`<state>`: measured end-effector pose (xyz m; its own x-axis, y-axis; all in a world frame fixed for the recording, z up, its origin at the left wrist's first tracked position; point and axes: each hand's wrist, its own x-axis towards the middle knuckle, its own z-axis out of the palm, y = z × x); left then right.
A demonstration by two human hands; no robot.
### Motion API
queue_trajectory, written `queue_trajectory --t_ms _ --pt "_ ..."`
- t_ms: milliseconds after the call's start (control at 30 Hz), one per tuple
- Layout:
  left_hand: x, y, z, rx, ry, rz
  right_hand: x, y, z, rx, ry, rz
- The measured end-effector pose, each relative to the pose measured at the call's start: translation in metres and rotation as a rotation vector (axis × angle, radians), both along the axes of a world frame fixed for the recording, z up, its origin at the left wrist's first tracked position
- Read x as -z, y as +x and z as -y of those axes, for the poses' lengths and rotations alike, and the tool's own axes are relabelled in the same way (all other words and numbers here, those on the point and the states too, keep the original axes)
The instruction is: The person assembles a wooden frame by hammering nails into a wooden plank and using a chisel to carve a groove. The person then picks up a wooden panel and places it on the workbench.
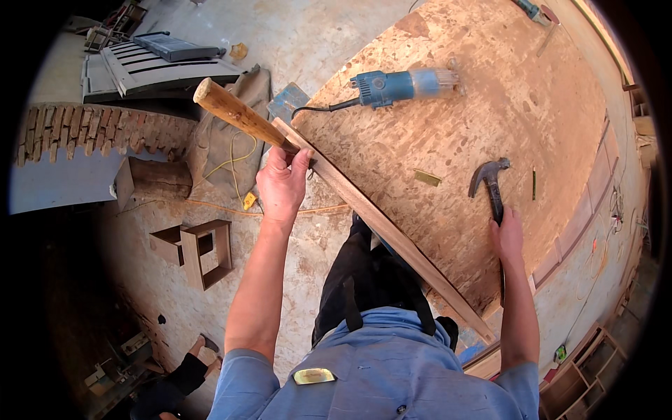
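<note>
My left hand [281,180] is closed round the lower end of a chisel [238,113] with a thick, round wooden handle. The handle leans up and to the left, and the fingers cover most of its dark metal end. That end meets a long, narrow wooden board [392,234] lying along the near left edge of the worktable [350,150]. On the right, my right hand [505,234] grips the dark handle of a claw hammer [493,183], whose head points away from me over the tabletop. Between the hands lies a small brass-coloured plate [427,177].
A blue corded power tool [399,87] lies on the table's far part. A thin brass-coloured strip [534,183] is right of the hammer. On the floor at left stand a small wooden frame [206,253] and a yellow cord [234,164]. Another person [178,381] is at lower left.
</note>
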<state>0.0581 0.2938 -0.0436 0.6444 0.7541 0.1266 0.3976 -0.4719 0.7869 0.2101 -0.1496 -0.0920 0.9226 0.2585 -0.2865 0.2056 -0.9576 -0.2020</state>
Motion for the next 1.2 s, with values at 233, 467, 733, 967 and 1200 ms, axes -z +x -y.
queue_trajectory --t_ms 233,467,733,967,1200 --pt "0.005 -0.002 0.000 -0.005 0.050 -0.041 0.020 0.016 0.030 0.098 0.205 -0.200" --pt "0.011 -0.004 0.000 -0.008 0.084 -0.016 -0.029 0.014 -0.002 0.236 0.353 -0.299" --pt "0.009 -0.007 0.002 -0.002 0.154 -0.051 -0.151 -0.005 -0.088 0.294 0.732 -0.444" --pt "0.015 -0.006 0.003 0.022 0.242 -0.025 -0.216 -0.011 -0.150 -0.198 0.815 -0.276" --pt "0.016 -0.003 0.008 0.052 0.334 0.091 -0.262 -0.010 -0.207 -0.663 0.847 -0.040"
